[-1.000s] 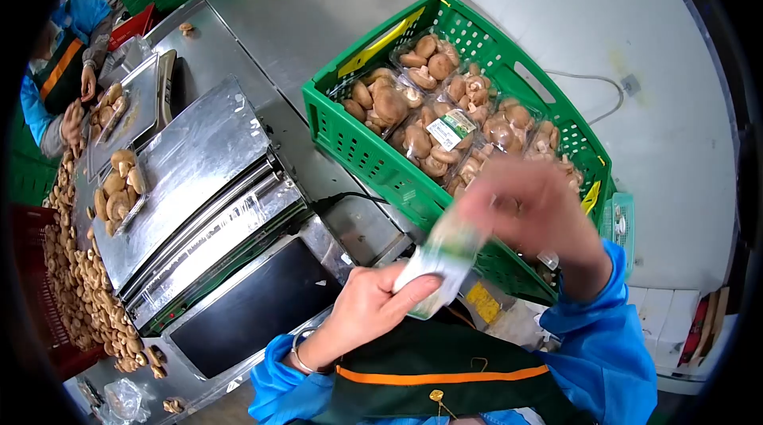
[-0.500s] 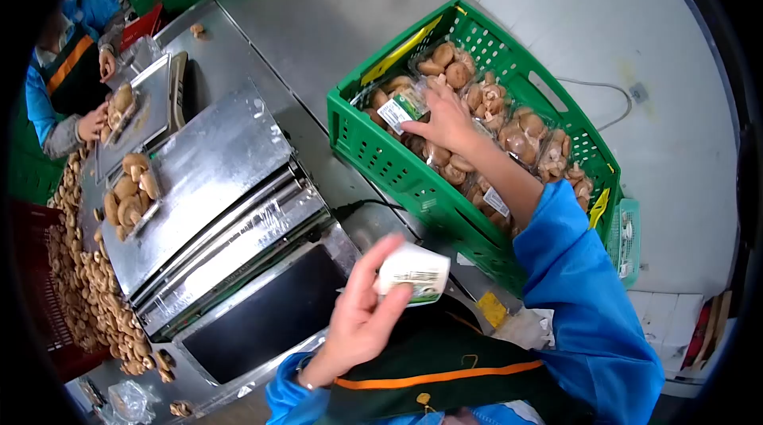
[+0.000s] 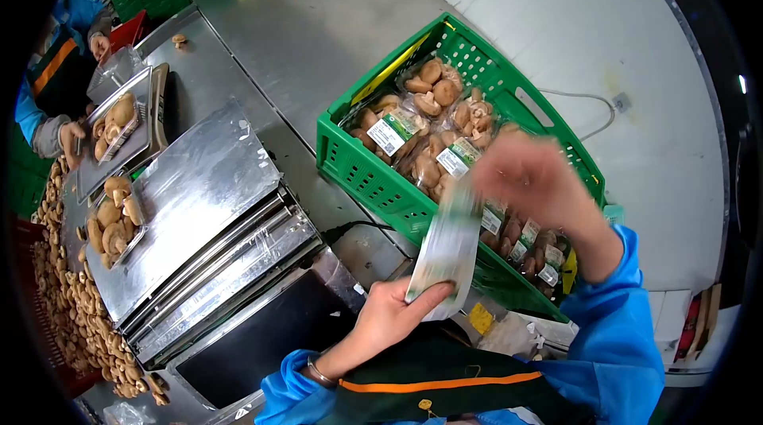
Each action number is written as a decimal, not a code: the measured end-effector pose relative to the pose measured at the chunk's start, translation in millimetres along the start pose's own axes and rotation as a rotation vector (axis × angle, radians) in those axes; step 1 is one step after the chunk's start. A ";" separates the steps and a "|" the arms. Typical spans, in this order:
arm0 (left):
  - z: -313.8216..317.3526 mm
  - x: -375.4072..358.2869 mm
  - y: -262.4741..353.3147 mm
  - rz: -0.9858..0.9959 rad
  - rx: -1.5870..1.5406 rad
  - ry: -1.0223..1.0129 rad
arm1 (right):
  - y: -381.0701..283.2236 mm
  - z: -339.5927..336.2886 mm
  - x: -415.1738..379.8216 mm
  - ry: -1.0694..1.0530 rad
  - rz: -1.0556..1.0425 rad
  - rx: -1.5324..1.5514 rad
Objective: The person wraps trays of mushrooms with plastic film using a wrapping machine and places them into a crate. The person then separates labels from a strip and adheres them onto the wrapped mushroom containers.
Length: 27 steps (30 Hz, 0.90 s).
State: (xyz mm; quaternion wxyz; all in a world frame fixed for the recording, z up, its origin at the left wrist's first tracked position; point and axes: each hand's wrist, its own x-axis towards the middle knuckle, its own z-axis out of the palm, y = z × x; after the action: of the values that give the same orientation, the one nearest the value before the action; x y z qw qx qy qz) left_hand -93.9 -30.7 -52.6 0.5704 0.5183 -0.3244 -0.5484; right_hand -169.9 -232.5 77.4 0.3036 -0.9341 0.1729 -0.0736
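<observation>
My left hand (image 3: 391, 315) is closed around a roll of printed labels (image 3: 445, 262), in front of the crate's near side. Blurred by motion, my right hand (image 3: 534, 178) pinches the upper end of a label that stretches up from the roll. Beneath and beyond that hand stands a green crate (image 3: 369, 190) with several film-wrapped trays of brown mushrooms. One pack of mushrooms (image 3: 433, 87) at the crate's far end shows no label. White and green labels lie on other packs, such as the label (image 3: 393, 131) near the crate's left wall.
To the left is a metal wrapping machine (image 3: 211, 194) with a mushroom tray (image 3: 113, 222) at its edge. Loose mushrooms (image 3: 87, 310) are heaped beyond it. A co-worker's hand (image 3: 70, 143) is beside another mushroom tray (image 3: 115, 127) on a scale. A cable (image 3: 358, 225) runs near the crate.
My right hand has left the packs in the crate and come back to the label roll, drawing a label strip upward. Another label now shows on a middle pack.
</observation>
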 end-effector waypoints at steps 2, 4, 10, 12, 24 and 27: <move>-5.9 -8.9 5.4 -0.197 -0.114 -0.056 | 57.3 -16.9 42.6 0.239 0.293 0.167; -12.4 -14.9 30.8 -0.261 -0.218 -0.134 | 127.1 -24.4 95.8 0.297 0.389 0.289; -0.9 -34.9 45.3 0.177 -0.356 0.044 | 271.5 35.1 137.8 0.481 0.712 -0.289; -18.6 -32.6 36.7 0.292 -0.039 -0.170 | 249.9 33.0 115.2 0.581 0.632 -0.444; 16.0 22.0 47.0 0.145 0.290 -0.145 | -12.2 -13.6 -53.7 -0.134 -0.046 0.232; 23.2 13.1 7.5 -0.173 0.125 -0.191 | 68.9 -46.3 -22.7 0.134 0.300 0.091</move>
State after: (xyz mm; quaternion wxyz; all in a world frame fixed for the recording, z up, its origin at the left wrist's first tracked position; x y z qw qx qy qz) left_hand -111.1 -49.7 -42.3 0.4540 0.5243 -0.3648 -0.6212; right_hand -221.4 -301.3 73.0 0.3412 -0.8760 0.3267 -0.0973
